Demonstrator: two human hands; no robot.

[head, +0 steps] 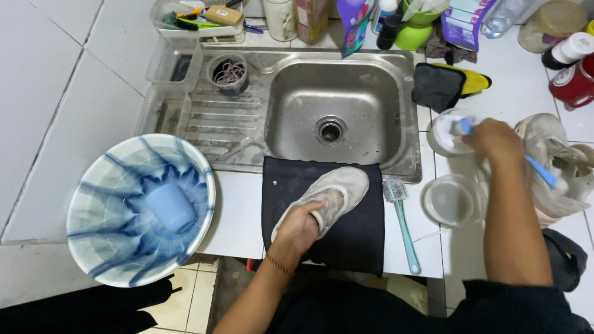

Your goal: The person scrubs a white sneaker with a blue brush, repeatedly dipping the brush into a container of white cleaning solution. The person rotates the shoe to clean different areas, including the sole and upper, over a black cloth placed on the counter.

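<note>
Your left hand grips the white sneaker on the black cloth.
Its toe points up-right toward the sink; your right hand holds a blue toothbrush.

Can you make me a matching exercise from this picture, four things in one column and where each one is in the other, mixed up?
Things:
1. white shoe
2. blue cup
3. teal brush
4. blue toothbrush

Places:
A. in the right hand
B. inside the blue and white basin
C. on the black cloth, held by the left hand
D. lying on the counter right of the black cloth

Pairs: 1-C, 2-B, 3-D, 4-A
</note>
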